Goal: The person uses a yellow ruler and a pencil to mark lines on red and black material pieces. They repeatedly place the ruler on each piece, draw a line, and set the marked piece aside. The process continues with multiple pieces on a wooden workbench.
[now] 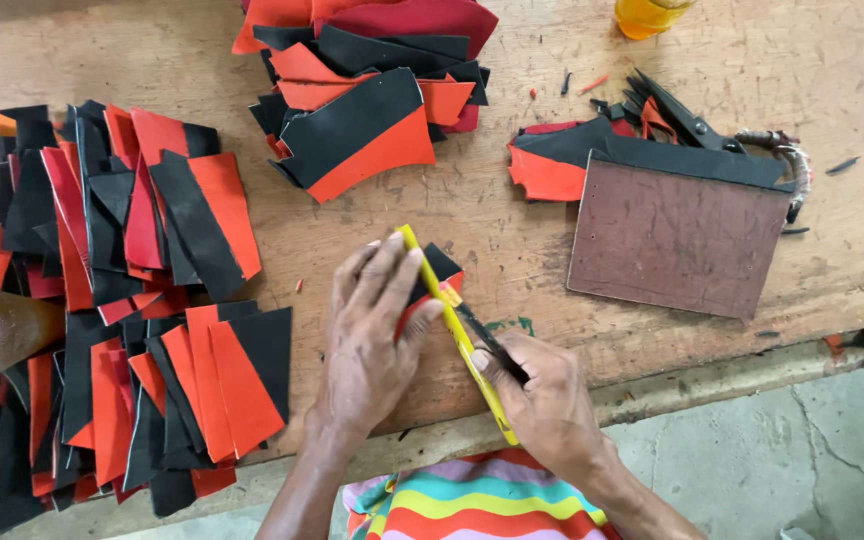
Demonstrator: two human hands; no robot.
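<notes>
While my left hand lies spread flat, pressing a yellow ruler onto 1 red-black leather piece, my right hand pinches a dark blade at its edge, so I judge work mid-way: cut stacks lie left & beyond.

Illumination is even, soft daylight, bright enough across the whole view. Shadows are faint and short; a small one lies under the left hand on the bench. No harsh glare; a mild sheen shows on the amber bottle at the left edge. Focus is sharp centrally, slightly softer and stretched toward the corners.
</notes>
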